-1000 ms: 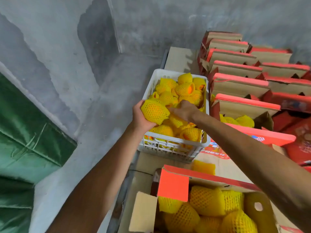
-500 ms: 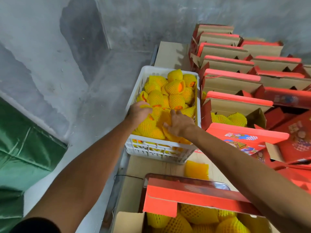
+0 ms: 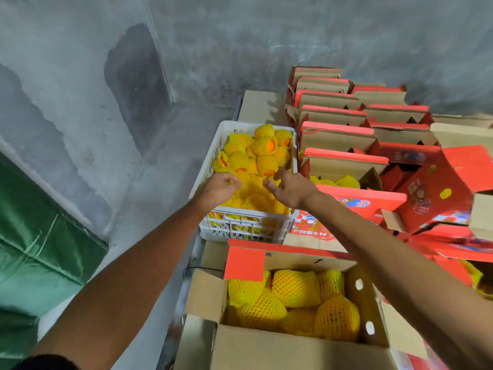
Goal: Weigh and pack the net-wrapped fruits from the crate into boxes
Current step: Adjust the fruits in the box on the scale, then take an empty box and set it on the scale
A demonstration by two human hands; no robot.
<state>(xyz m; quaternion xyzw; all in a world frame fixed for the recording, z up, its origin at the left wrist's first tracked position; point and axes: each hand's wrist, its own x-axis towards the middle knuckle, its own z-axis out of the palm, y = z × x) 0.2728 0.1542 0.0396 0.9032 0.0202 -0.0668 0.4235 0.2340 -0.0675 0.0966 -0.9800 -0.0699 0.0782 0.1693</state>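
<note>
A white plastic crate (image 3: pixel 248 227) holds several fruits in yellow foam nets (image 3: pixel 264 148). Both my hands reach into its near half. My left hand (image 3: pixel 220 187) lies knuckles up with its fingers curled down onto a net-wrapped fruit (image 3: pixel 244 182). My right hand (image 3: pixel 292 188) is just to the right, thumb and curled fingers closing on the yellow net of a fruit (image 3: pixel 270 178) between the hands. An open cardboard box (image 3: pixel 266 345) in front of me holds several net-wrapped fruits (image 3: pixel 294 288).
Rows of open red-and-brown boxes (image 3: pixel 336 134) stand right of the crate; one (image 3: pixel 344 166) has fruits inside. Red box lids (image 3: pixel 365 201) and a tilted red carton (image 3: pixel 442 188) lie at the right. A grey wall and floor (image 3: pixel 149 169) are on the left, beside green fabric (image 3: pixel 34 236).
One second ago my left hand held a netted fruit above the crate; it has since lowered into the pile. Both hands now work among the fruits, and the view has shifted down.
</note>
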